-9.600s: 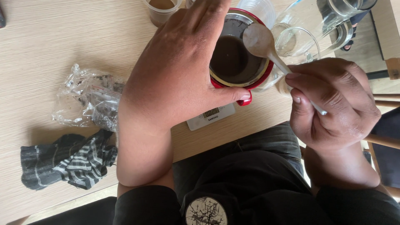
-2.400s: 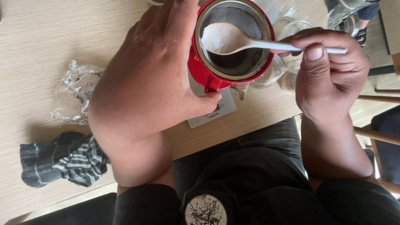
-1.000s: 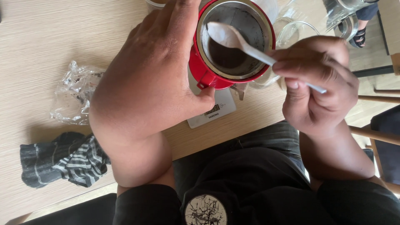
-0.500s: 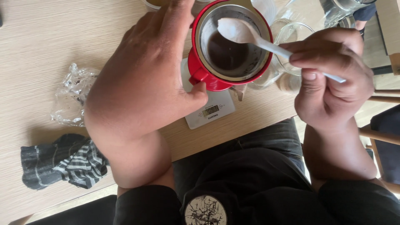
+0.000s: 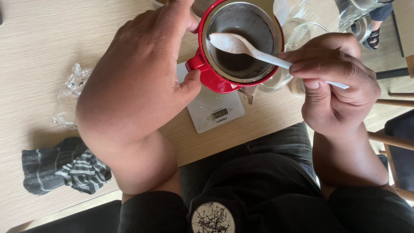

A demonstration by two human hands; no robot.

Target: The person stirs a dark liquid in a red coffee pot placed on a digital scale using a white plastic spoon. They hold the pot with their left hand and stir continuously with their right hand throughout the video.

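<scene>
My left hand (image 5: 138,82) grips red dripper (image 5: 215,77) at 9 o'clock, right hand (image 5: 334,84) pinches white spoon (image 5: 250,47) w/ bowl over dark grounds, stirring looks unfinished.

Left hand (image 5: 138,82) grips the round red dripper with its metal mesh filter (image 5: 239,43) by the small side handle, thumb pressed against it, above the small white digital kitchen scale (image 5: 211,112). Right hand (image 5: 334,86) pinches a white plastic spoon (image 5: 254,49), bowl inside the filter over the dark liquid. A crumpled clear plastic wrapper (image 5: 71,97) and a grey striped cloth (image 5: 64,168) lie on the pale wooden table (image 5: 47,39).
</scene>
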